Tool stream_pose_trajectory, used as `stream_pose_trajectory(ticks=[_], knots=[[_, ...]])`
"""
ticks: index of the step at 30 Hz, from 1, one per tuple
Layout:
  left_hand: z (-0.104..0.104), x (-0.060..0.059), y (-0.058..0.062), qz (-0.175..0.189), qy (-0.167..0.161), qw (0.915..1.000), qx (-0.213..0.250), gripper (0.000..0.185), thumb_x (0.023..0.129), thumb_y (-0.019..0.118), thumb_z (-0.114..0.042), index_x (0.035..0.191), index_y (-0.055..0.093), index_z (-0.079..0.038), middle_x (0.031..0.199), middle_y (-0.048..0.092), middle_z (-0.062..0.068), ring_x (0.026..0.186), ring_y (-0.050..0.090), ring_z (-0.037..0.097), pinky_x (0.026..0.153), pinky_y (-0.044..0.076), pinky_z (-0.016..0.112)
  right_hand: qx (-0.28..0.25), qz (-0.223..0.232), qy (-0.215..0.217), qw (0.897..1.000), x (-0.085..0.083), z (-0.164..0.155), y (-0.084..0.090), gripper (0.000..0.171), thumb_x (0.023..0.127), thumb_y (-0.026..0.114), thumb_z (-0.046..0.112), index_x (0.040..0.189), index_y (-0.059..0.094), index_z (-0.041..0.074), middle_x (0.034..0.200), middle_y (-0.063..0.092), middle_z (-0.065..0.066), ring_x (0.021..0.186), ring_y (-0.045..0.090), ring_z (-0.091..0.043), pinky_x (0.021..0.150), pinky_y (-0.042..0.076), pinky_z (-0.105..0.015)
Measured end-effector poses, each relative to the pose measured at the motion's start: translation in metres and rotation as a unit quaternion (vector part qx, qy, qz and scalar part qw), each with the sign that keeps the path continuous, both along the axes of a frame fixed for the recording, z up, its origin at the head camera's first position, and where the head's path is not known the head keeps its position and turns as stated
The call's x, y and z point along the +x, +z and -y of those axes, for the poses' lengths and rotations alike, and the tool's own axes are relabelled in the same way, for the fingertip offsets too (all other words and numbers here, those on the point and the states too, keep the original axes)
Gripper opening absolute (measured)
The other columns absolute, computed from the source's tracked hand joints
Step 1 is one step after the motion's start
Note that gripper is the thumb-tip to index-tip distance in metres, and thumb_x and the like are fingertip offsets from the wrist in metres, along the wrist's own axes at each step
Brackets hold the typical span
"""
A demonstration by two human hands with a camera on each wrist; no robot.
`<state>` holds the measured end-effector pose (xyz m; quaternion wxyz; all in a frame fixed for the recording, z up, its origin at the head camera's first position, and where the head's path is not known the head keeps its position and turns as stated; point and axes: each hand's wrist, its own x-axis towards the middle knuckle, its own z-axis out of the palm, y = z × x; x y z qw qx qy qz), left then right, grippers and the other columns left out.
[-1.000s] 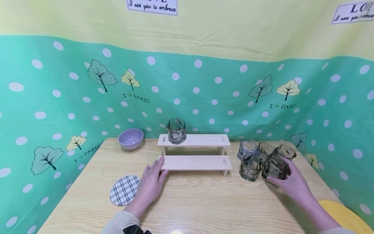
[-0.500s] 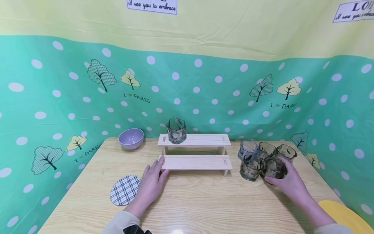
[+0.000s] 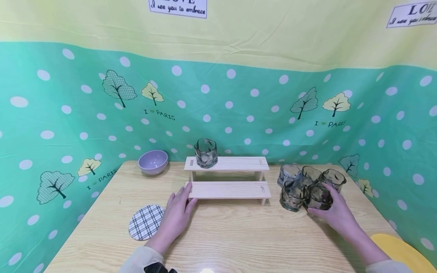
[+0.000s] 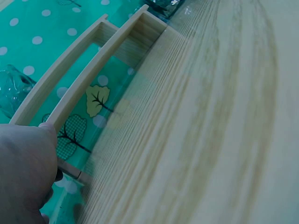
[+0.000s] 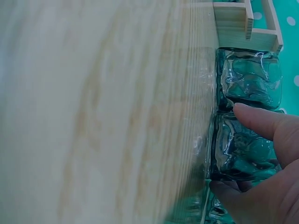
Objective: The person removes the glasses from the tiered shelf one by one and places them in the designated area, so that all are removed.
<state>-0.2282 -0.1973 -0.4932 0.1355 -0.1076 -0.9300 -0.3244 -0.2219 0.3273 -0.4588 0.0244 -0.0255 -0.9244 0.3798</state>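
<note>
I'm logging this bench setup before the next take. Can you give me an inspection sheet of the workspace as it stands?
Surface: light wooden table, bare in front.
Job's things: two-step wooden shelf at the middle; one glass on the left end of its top step; five glasses clustered on the table to its right.
Clutter: purple bowl back left; checked coaster front left; yellow thing at the front right corner.
Hands: left hand rests against the lower step's left end; right hand grips the nearest glass of the cluster.
Cables: nothing seen.
Surroundings: green dotted cloth backdrop with trees, yellow above.
</note>
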Motion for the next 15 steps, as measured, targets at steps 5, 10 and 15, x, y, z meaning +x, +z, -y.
stream_pose_trajectory(ticks=[5,10,15], knots=[[0.000,0.000,0.000,0.008,-0.001,1.0000,0.000,0.065,0.116,0.061,-0.028,0.170,0.039,-0.003,0.165,0.051,0.024,0.157,0.041,0.046,0.133,0.019,0.065,0.002,0.011,0.000,1.000,0.002,0.001,0.003,0.135,0.087,0.098,0.034,0.176,0.000,0.002,0.169,0.003,-0.051,0.148,0.015,-0.076,0.112,0.026,-0.090],[0.001,-0.001,0.000,0.007,0.000,1.0000,-0.001,0.065,0.116,0.061,-0.029,0.171,0.038,-0.003,0.165,0.051,0.023,0.157,0.041,0.046,0.133,0.019,0.065,0.026,0.006,0.001,1.000,0.007,0.001,0.015,0.137,0.088,0.096,0.039,0.176,-0.003,0.004,0.163,0.009,-0.055,0.139,0.028,-0.079,0.106,0.033,-0.091],[0.001,-0.001,-0.002,0.002,0.000,1.0000,-0.001,0.064,0.116,0.061,-0.028,0.170,0.039,-0.003,0.165,0.051,0.024,0.156,0.042,0.047,0.133,0.020,0.065,0.008,-0.027,0.011,1.000,0.012,0.003,0.034,0.136,0.089,0.095,0.036,0.176,-0.005,0.004,0.163,0.018,-0.051,0.142,0.030,-0.075,0.112,0.032,-0.086]])
